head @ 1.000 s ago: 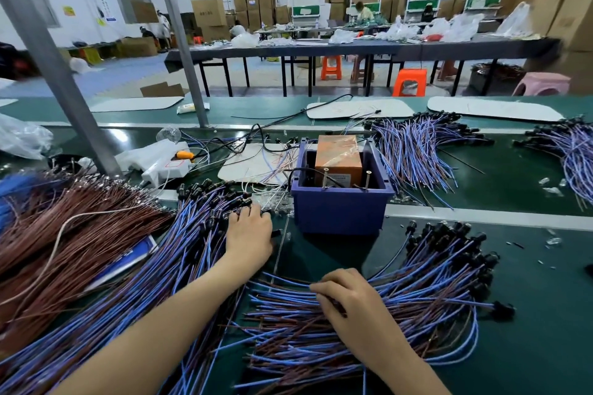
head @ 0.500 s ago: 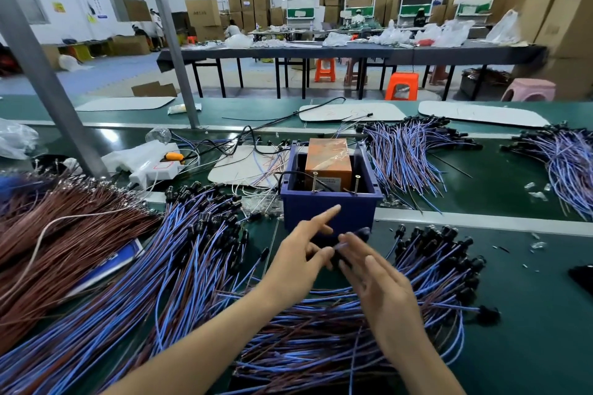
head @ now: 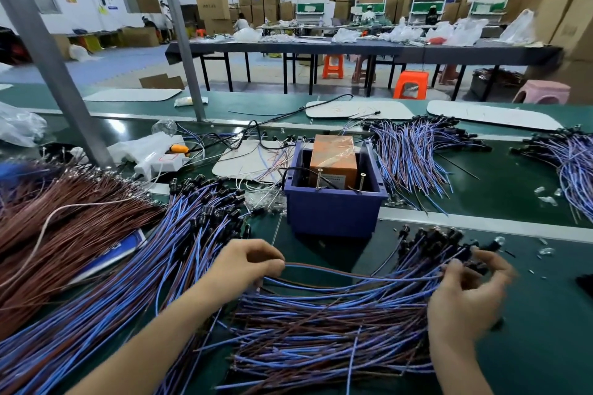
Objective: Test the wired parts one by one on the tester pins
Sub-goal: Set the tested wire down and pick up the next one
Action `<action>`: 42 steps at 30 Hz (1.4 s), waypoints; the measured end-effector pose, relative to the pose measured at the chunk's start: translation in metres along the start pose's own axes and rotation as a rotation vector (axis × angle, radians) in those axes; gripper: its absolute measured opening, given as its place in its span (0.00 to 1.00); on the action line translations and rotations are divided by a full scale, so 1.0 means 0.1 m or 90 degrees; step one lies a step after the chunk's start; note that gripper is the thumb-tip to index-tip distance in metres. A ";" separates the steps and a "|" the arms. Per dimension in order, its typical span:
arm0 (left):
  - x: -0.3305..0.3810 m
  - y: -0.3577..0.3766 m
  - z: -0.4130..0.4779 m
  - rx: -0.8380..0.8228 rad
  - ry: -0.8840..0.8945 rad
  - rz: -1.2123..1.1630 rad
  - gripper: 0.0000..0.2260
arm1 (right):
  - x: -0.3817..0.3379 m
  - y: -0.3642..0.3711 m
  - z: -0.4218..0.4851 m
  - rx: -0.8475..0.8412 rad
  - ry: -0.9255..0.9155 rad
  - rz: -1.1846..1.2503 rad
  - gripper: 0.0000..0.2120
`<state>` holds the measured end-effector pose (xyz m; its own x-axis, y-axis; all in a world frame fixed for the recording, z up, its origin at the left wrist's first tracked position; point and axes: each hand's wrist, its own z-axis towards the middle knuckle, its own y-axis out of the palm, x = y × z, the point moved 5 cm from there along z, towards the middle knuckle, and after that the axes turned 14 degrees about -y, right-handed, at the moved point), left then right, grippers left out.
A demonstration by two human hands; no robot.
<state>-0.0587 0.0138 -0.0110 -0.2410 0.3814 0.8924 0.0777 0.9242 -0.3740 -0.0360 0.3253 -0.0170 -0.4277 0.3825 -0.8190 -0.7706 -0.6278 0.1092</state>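
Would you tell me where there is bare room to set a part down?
Bare green mat lies in front of the blue bin and right of the right hand. Wire bundles crowd left of the left hand.

Only forearms and hands are showing, and both are going uncovered to the frame's lower edge. The left forearm point(head: 154, 337) and left hand point(head: 247, 261) are appearing sharp. The right forearm point(head: 455, 369) is too, while the right hand point(head: 465, 295) is blurring at its fingertips (nails unreadable there).
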 end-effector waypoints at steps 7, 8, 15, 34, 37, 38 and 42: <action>-0.02 -0.18 -0.04 0.029 -0.133 -0.506 0.03 | -0.14 0.10 -0.05 -0.150 -0.167 -0.169 0.13; 0.01 -0.16 -0.04 0.020 -0.134 -0.544 0.03 | -0.13 0.11 -0.05 -0.163 -0.169 -0.183 0.13; 0.22 0.16 -0.12 0.053 -0.067 -0.316 0.05 | -0.05 0.15 -0.08 -0.274 -0.125 -0.219 0.07; 0.40 1.06 -0.07 -0.083 -0.161 -0.703 0.11 | -0.02 0.04 -0.01 -0.099 0.038 -0.019 0.06; 0.51 0.83 0.05 -0.054 -0.090 -0.726 0.11 | 0.04 0.01 0.03 -0.108 0.025 -0.078 0.07; 0.56 0.75 0.08 -0.049 -0.064 -0.730 0.11 | 0.04 0.00 0.05 -0.111 0.021 -0.098 0.07; 0.72 0.51 0.19 -0.057 0.016 -0.650 0.12 | 0.00 -0.01 0.08 -0.167 -0.005 -0.167 0.07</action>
<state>-0.0904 0.0881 0.0297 -0.2130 -0.5886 0.7798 -0.0808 0.8060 0.5863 -0.0391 0.3313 -0.0124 -0.2366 0.5576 -0.7957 -0.7077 -0.6600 -0.2521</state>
